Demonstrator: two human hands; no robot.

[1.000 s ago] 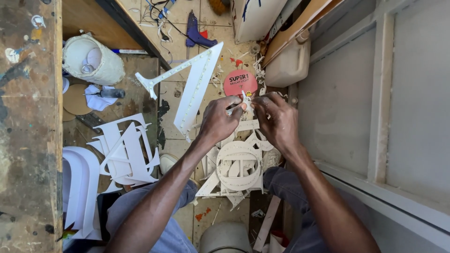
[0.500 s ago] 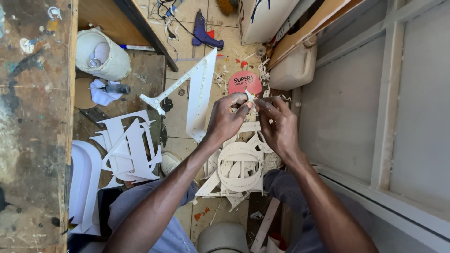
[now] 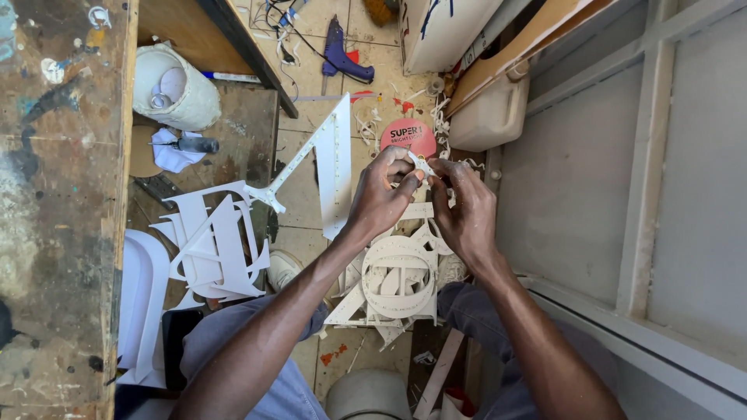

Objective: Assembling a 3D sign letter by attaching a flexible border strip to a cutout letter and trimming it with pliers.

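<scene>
My left hand (image 3: 381, 194) and my right hand (image 3: 464, 206) meet in the middle of the head view, both pinching a small white piece (image 3: 421, 164) between their fingertips. Just below the hands, on the floor between my knees, lies a pile of white cut-out shapes with a round ring-shaped one (image 3: 398, 274) on top. A long white pointed cut-out (image 3: 334, 167) lies on the floor to the left of my left hand.
A paint-stained wooden workbench (image 3: 58, 210) fills the left side. More white cut-outs (image 3: 214, 241) lie beside it. A white bucket (image 3: 175, 89), a blue glue gun (image 3: 342, 58), a round red disc (image 3: 408, 134) and a beige jerrycan (image 3: 492, 117) lie on the tiled floor. A grey panelled wall (image 3: 622, 171) stands to the right.
Both hands stay together on the small white piece, with only slight finger movement. The view has shifted a little, so the floor items sit lower in the frame.
</scene>
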